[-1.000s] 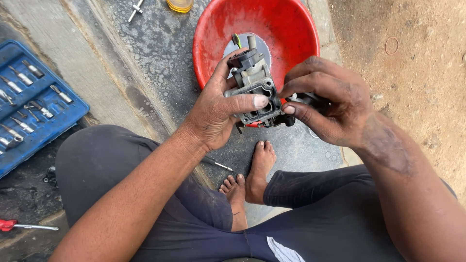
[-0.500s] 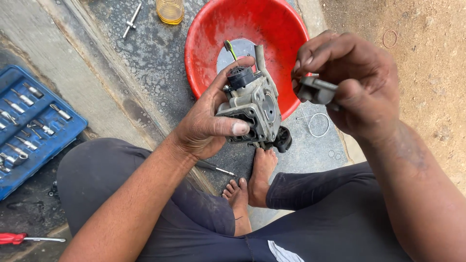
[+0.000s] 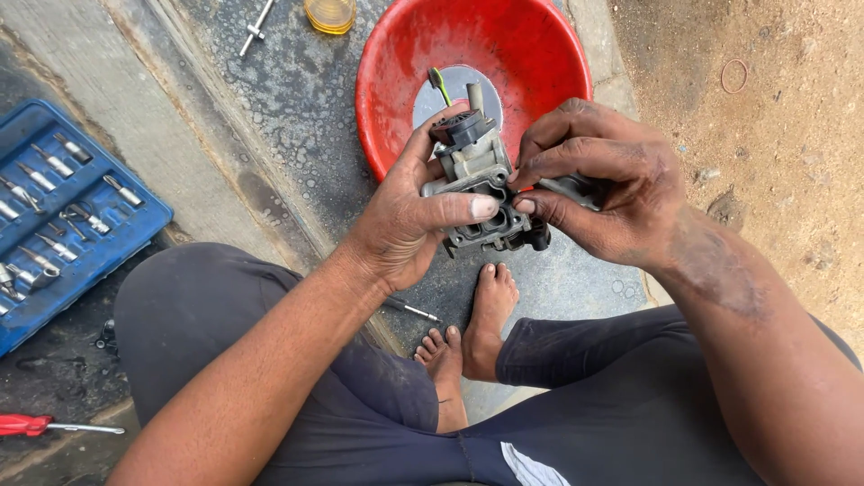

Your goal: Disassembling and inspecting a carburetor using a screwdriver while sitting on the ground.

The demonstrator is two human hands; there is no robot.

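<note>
Grey metal carburetor (image 3: 480, 193) held up above the red basin (image 3: 540, 63), over the person's feet. Left hand (image 3: 405, 225) wraps its side, thumb pressed flat across the front; right hand (image 3: 598, 180) pinches a small dark part against its right edge. Looks like cast metal — rigid, fairly heavy, probably greasy and slippery. Best gripped round the solid body, not the black top cap or thin fittings.

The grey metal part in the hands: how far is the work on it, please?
Done: the grey metal part is off its machine, and the blue socket set lies open. In hand: the left hand holds it while the right hand presses a small dark piece against its side. Left: whether that piece is seated cannot be seen.
</note>
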